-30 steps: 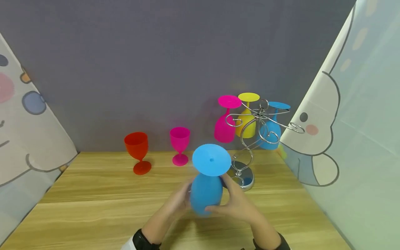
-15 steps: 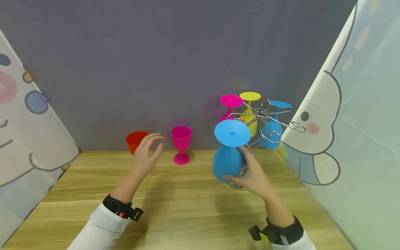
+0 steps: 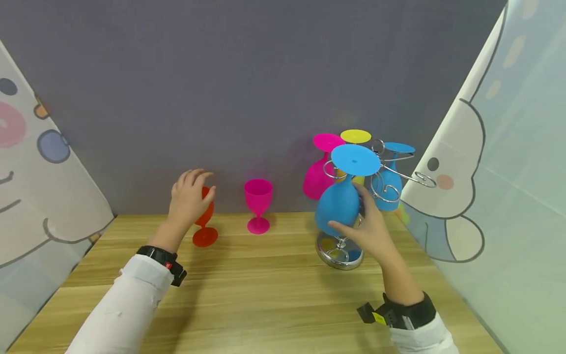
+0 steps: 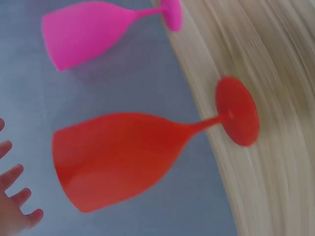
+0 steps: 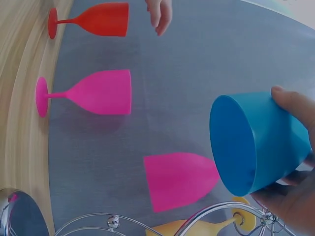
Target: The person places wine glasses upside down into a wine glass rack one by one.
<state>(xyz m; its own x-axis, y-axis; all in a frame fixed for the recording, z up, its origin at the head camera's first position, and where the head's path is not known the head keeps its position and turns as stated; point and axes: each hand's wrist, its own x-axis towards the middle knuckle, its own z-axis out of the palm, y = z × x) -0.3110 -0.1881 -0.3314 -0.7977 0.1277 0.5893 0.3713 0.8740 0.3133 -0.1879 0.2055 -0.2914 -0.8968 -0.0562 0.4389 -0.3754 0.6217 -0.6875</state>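
Note:
My right hand (image 3: 371, 226) grips an upside-down blue goblet (image 3: 338, 204) by its bowl, thumb on the near side. The goblet's foot is up, in front of the metal rack (image 3: 340, 255) in the head view. In the right wrist view the bowl's mouth (image 5: 234, 147) faces away from the palm. My left hand (image 3: 187, 196) hovers, fingers spread and slightly bent, over an upright red goblet (image 3: 205, 237). The left wrist view shows the red bowl (image 4: 118, 157) apart from the fingertips (image 4: 34, 216). An upright pink goblet (image 3: 258, 196) stands between both hands.
Upside-down pink (image 3: 319, 177), yellow (image 3: 355, 136) and blue (image 3: 389, 184) goblets hang from the rack's curled arms. Its round mirrored base sits on the wooden table (image 3: 247, 295). A grey backdrop (image 3: 221, 98) rises behind, with patterned cloth (image 3: 499, 196) at the right.
The right hand has carried the blue goblet up and right, to the rack. The left hand has let go of it and moved left and up to the red goblet.

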